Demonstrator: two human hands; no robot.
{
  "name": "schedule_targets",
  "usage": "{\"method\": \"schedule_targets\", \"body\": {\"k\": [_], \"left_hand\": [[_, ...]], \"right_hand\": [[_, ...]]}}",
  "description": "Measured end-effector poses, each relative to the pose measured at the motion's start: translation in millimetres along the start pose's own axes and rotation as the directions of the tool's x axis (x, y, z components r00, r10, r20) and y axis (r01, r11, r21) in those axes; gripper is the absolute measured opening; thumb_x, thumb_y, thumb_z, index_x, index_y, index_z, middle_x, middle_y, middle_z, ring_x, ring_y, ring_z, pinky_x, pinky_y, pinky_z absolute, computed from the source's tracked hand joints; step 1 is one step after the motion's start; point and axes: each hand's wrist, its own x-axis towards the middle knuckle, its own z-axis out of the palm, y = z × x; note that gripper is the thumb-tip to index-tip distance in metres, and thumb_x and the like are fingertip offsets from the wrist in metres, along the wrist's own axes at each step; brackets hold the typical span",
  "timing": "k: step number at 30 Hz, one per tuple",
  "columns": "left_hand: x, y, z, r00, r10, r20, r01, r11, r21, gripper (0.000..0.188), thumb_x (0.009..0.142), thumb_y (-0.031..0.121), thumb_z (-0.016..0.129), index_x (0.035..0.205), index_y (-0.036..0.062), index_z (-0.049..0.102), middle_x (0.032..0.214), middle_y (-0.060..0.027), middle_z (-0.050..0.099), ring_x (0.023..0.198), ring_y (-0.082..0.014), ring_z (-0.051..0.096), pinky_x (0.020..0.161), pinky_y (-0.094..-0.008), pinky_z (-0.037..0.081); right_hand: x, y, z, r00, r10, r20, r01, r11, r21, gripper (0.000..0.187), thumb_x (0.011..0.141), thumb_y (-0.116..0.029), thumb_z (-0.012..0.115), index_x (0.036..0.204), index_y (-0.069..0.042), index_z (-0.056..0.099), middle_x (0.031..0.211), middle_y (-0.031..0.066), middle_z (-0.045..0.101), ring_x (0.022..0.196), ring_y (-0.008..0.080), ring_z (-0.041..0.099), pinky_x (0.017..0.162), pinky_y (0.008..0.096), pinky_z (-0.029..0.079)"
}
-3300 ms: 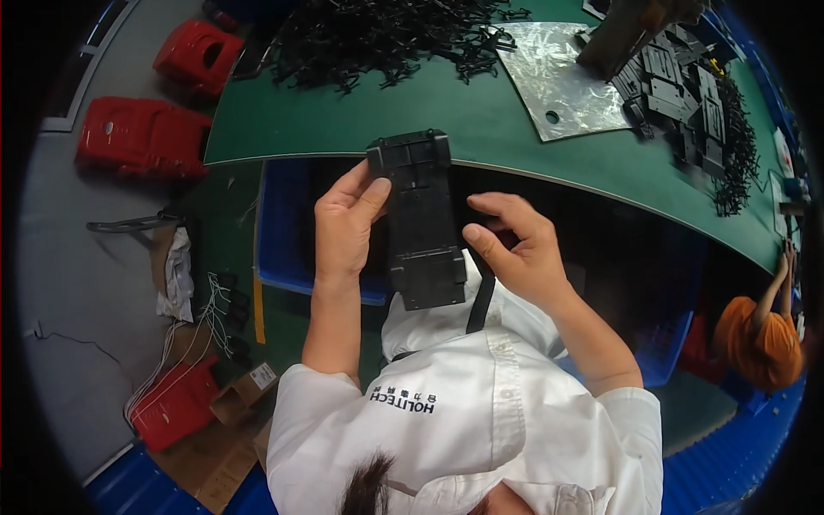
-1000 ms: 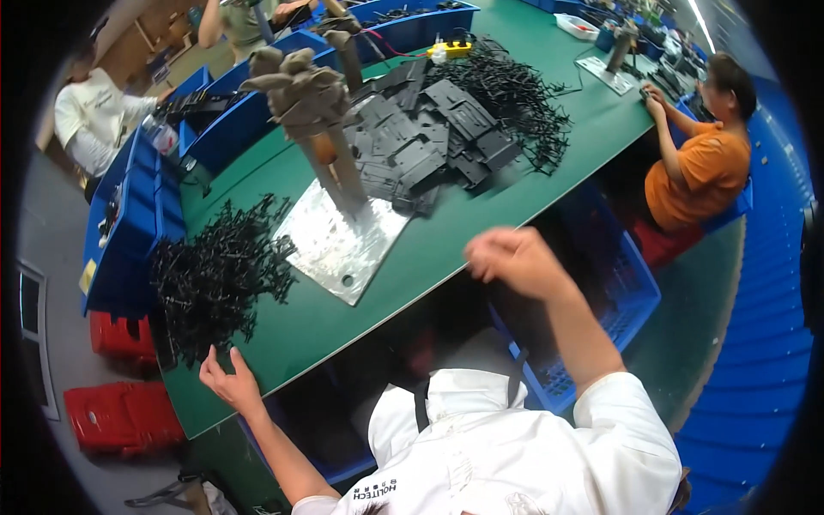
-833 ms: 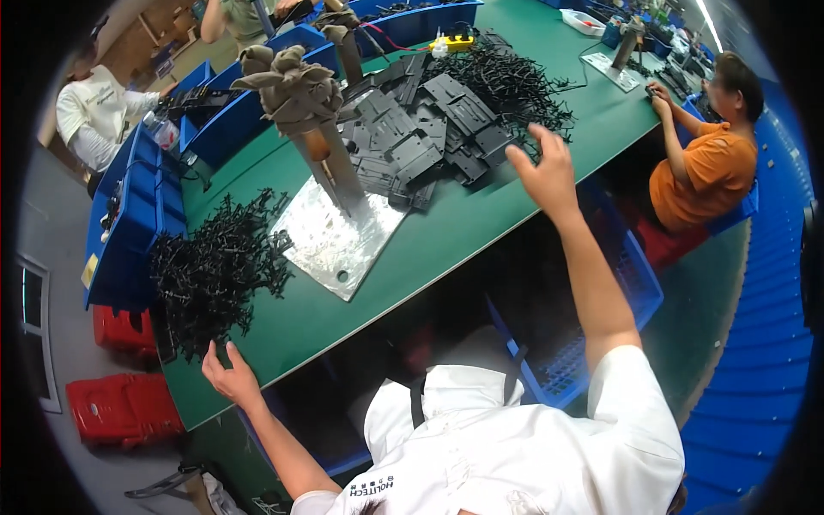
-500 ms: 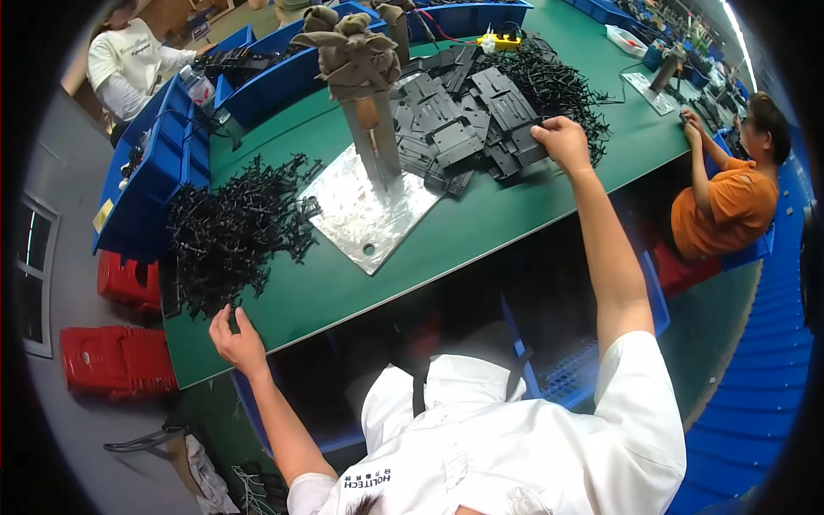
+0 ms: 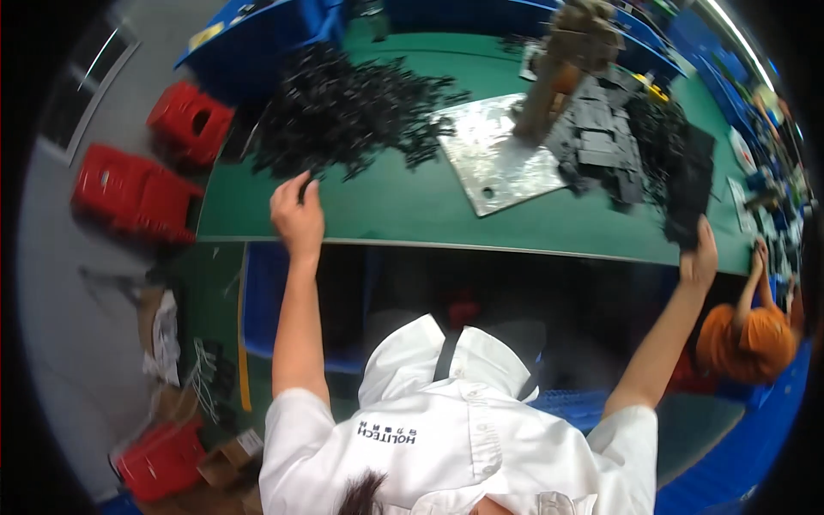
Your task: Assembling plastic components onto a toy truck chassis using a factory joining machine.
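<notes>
My right hand (image 5: 701,256) grips one end of a flat black plastic panel (image 5: 690,184) at the right of the table, holding it lengthwise away from me. At the left, my left hand (image 5: 297,210) is closed, with a small dark piece (image 5: 305,187) between thumb and fingers; blur hides its exact shape. Just beyond that hand spreads a heap of small thin black plastic parts (image 5: 339,107). A shiny metal plate (image 5: 493,150) with a hole near its front corner carries an upright post (image 5: 549,94) topped with brown wrapping. Several black panels (image 5: 601,137) lie stacked right of the post.
The green table (image 5: 403,210) has its front edge close to me. Another heap of black parts (image 5: 657,142) lies beyond the panels. Blue bins (image 5: 257,51) line the back. Red stools (image 5: 133,193) stand at the left. A person in orange (image 5: 745,343) works at the right.
The view has swung toward the left. My right hand has lifted a panel from the stack and carried it right. My left hand has closed on a small dark piece by the left heap.
</notes>
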Motion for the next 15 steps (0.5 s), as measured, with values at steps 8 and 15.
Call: {"method": "schedule_targets", "body": {"k": [8,15], "left_hand": [[-12,11,-13,0.954,-0.297,0.038,0.288,0.878,-0.381,0.016,0.077,0.01,0.066,0.09,0.0001,0.065,0.086,-0.0065,0.063,0.072,-0.0121,0.059,0.067,-0.0233,0.048],[-51,69,-41,0.853,-0.349,0.388,0.509,0.397,-0.764,0.012,0.083,-0.005,0.052,0.094,-0.0048,0.051,0.103,-0.0158,0.056,0.092,-0.0247,0.06,0.084,-0.0326,0.051]], "right_hand": [[-197,46,66,0.948,0.171,0.268,-0.188,0.981,0.038,0.044,0.078,-0.011,0.061,0.116,0.006,0.044,0.113,0.0189,0.054,0.099,0.028,0.057,0.087,0.0397,0.046],[-225,131,153,0.745,0.555,0.37,-0.619,0.782,0.072,0.022,0.082,-0.007,0.058,0.102,0.004,0.054,0.09,0.0105,0.061,0.078,0.0151,0.061,0.07,0.0269,0.051]]}}
